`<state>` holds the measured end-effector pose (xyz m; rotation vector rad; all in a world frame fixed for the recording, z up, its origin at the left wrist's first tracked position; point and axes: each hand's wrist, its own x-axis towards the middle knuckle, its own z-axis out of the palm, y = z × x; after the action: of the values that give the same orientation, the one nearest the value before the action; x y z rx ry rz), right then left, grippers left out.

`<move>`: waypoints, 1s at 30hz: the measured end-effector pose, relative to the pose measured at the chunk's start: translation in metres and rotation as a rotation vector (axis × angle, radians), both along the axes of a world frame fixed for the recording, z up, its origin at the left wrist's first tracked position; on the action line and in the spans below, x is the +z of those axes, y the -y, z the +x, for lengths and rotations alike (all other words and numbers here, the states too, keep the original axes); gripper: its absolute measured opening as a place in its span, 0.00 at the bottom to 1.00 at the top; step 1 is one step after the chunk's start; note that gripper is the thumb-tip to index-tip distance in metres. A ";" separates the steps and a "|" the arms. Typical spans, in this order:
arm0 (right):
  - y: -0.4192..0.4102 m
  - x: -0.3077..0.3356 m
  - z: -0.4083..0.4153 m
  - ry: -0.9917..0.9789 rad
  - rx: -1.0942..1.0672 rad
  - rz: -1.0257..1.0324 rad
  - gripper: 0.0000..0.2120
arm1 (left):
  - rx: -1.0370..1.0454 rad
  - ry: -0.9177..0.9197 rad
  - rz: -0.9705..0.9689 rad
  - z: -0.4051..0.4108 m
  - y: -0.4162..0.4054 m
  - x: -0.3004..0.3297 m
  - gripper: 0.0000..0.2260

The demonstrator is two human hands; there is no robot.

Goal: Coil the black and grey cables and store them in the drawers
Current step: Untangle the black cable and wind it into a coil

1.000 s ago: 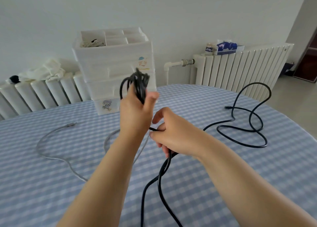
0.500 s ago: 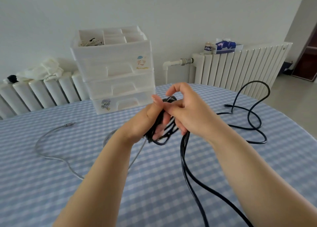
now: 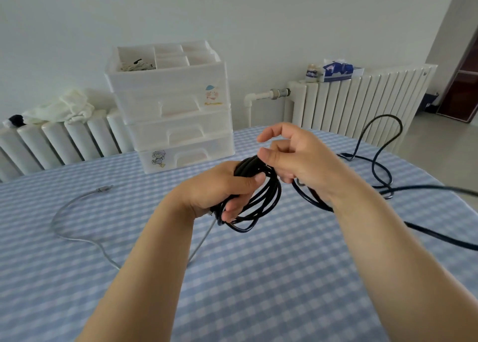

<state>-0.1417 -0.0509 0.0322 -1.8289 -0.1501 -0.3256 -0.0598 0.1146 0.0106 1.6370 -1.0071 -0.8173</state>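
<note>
My left hand (image 3: 222, 189) is closed around a bundle of several loops of the black cable (image 3: 261, 202), held above the table. My right hand (image 3: 297, 158) pinches a strand of the same cable at the top of the bundle. The loose rest of the black cable runs right across the table and rises in a tall loop at the far right. The grey cable (image 3: 75, 207) lies uncoiled on the table to the left, partly hidden behind my left arm. The white drawer unit (image 3: 176, 119) stands at the table's far edge with all three drawers closed.
The table wears a blue checked cloth (image 3: 258, 277). White radiators stand behind it, the left one with a white cloth (image 3: 62, 107) on top, the right one (image 3: 362, 98) with a tissue pack. An open tray on the drawer unit holds small items.
My left hand turned the bundle from upright to lying sideways and lower. My right hand rose from below the bundle to its top, laying another loop. The loose cable swung to the right.
</note>
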 end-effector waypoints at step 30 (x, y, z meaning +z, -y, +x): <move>0.010 -0.051 0.023 -0.161 -0.333 -1.033 0.12 | 0.286 -0.883 -0.950 0.024 -0.012 0.006 0.13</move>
<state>-0.1189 -0.0604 -0.0191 -2.9067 0.1367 -0.3594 -0.0357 0.1269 0.0167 0.4724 -0.3743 -0.6054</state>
